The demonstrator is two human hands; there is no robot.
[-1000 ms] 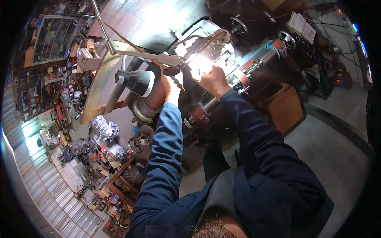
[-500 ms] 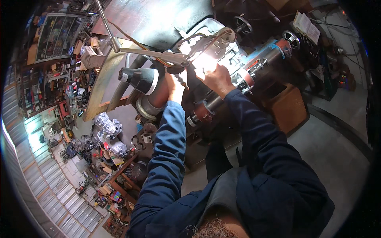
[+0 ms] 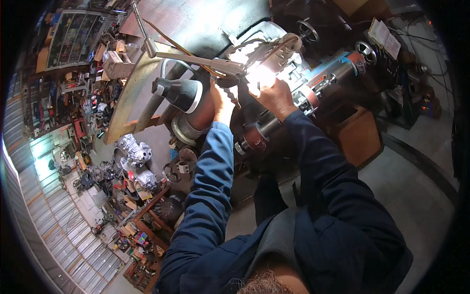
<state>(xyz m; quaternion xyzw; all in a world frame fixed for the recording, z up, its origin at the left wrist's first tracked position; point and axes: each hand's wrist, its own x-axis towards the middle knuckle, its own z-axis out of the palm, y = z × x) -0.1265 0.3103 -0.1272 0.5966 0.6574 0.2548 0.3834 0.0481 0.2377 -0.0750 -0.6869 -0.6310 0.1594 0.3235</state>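
Note:
My left hand is raised between a dark cone-shaped fitting with a pale rim and a jointed metal arm; its fingers curl on something largely hidden. My right hand, fingers bent together, is at a brightly lit spot on the metal machine, and what it grips is lost in glare. Right of it runs a steel cylinder assembly with red and blue fittings. A large reddish cylinder sits beneath the cone.
Two handwheels are at the machine's upper right, near an open booklet. An orange-brown box stands right of my right forearm. At left are a wooden board, a silver engine and shelves crowded with tools.
The whole machine has shifted slightly rightward in the view. Both my hands appear a little further right too, staying at about the same places on the machine.

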